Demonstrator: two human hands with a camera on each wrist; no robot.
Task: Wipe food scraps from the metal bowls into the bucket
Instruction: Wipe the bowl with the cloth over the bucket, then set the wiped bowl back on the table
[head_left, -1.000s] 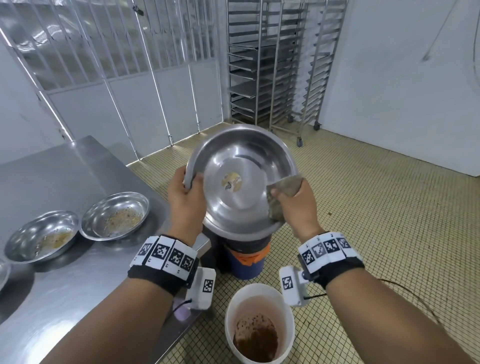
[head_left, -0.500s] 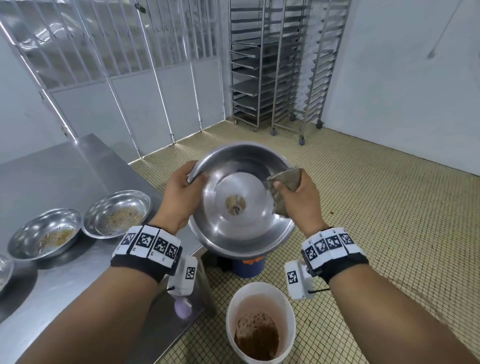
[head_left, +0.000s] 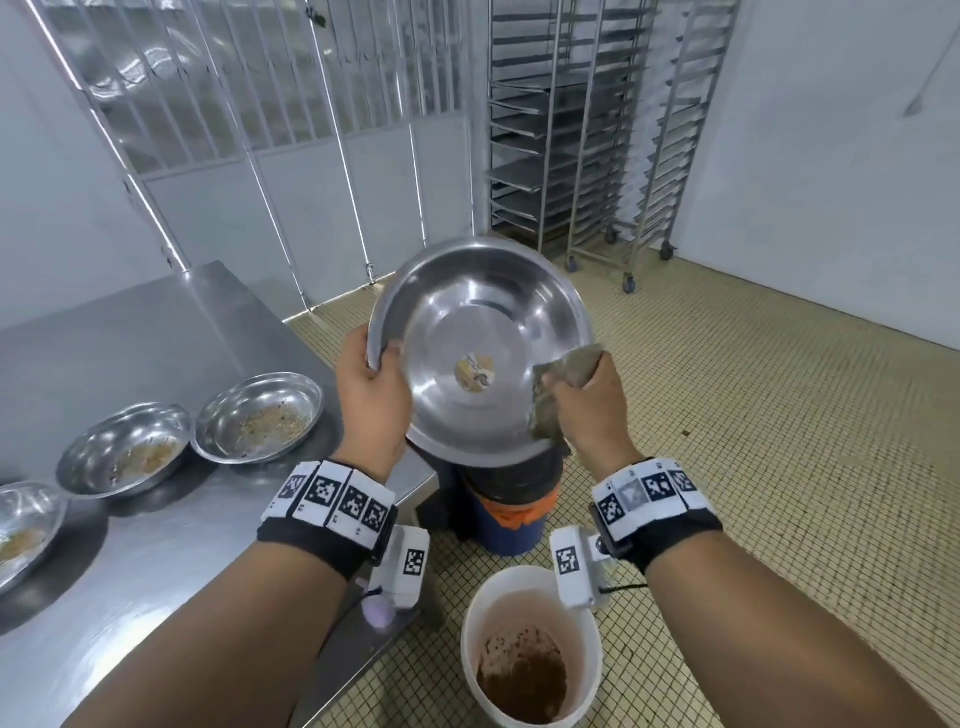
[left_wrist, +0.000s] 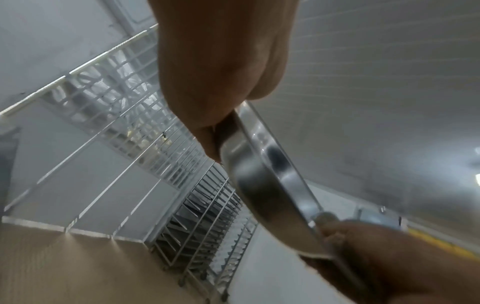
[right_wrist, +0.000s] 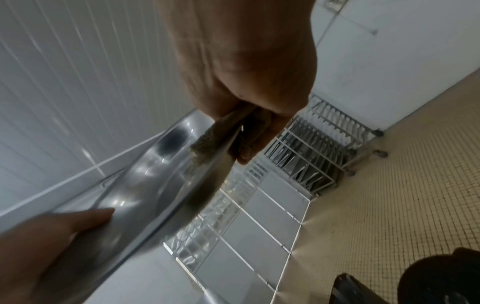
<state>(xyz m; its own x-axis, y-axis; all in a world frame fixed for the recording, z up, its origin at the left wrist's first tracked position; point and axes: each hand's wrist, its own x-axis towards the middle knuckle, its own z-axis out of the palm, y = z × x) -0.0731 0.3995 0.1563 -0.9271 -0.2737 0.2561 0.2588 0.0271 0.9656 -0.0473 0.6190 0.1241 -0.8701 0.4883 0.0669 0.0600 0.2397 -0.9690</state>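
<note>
I hold the metal bowl (head_left: 480, 353) tilted, beyond the white bucket (head_left: 530, 644): my left hand (head_left: 371, 395) pinches its left rim, my right hand (head_left: 587, 410) clutches a cloth (head_left: 563, 374) against its right rim. It looks light, stiff, slippery; rims grip best.

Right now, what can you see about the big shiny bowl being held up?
The big bowl is round, shiny metal, wiped nearly clean, with a small round tan spot at its centre. It is tilted toward the person. The left hand grips its left rim; the right hand presses a brownish cloth against its right rim.
</note>
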